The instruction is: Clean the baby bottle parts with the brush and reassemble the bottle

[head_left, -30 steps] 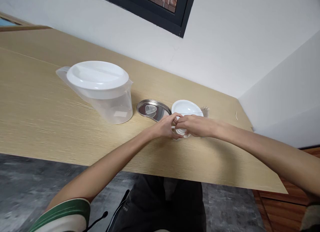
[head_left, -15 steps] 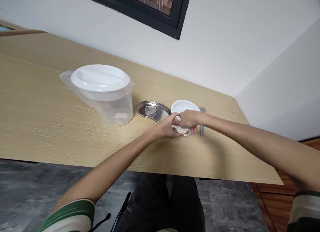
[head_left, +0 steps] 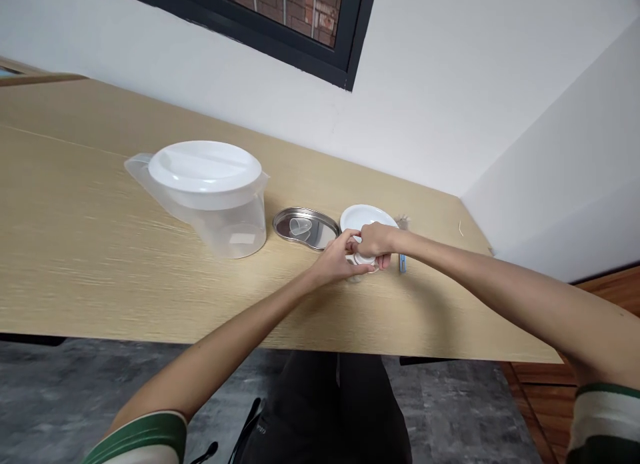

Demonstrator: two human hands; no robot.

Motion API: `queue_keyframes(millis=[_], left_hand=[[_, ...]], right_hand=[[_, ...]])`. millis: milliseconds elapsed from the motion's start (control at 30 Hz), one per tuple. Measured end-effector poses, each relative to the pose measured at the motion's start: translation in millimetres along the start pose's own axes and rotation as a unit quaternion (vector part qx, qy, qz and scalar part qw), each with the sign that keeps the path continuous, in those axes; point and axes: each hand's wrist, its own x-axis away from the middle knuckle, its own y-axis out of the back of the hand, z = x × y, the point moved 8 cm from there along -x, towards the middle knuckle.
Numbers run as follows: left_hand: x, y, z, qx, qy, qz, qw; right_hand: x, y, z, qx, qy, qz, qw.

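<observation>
My left hand [head_left: 336,259] is closed round the side of a small clear container with a white lid [head_left: 364,259], low over the table. My right hand [head_left: 378,243] is closed on the same container's lid from the other side, its fingers partly hiding it. Just behind my hands is a white bowl [head_left: 365,215]. To their left a kidney-shaped metal tray [head_left: 326,236] holds a small clear cup [head_left: 301,227]. A blue-handled tool [head_left: 403,263] lies partly under my right wrist.
A big translucent pitcher with a white lid [head_left: 205,167] stands left of the tray on the wooden table [head_left: 125,264]. A thin pale strip [head_left: 461,229] lies at the right end. The wall and a dark-framed window [head_left: 345,57] rise behind.
The view has shifted slightly. Both hands stay at the small container; the pale rim or band seen round its lid before now shows less between my fingers.
</observation>
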Motion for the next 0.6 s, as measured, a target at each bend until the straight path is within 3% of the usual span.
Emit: queue_keyframes(millis=[67, 167, 300, 433, 533, 600], left_hand=[[0, -0.2, -1, 0.005, -0.002, 0.006, 1.000], [0, -0.2, -1, -0.003, -0.009, 0.014, 1.000], [-2, -1.4, 2, -0.003, -0.021, 0.022, 1.000], [-2, -2.2, -2, -0.012, -0.051, 0.033, 0.998], [0, -0.4, -8, -0.053, -0.090, 0.026, 0.994], [0, -0.4, -9, -0.088, -0.102, 0.023, 0.991]], right_hand=[[10, 8, 1, 0.063, 0.032, -0.087, 0.994], [35, 16, 0, 0.160, 0.101, -0.207, 0.960], [49, 1, -7, 0.147, 0.224, -0.152, 0.952], [43, -3, -6, 0.122, 0.314, -0.135, 0.932], [36, -2, 0, 0.129, 0.344, -0.128, 0.921], [30, -1, 2, 0.150, 0.321, -0.129, 0.926]])
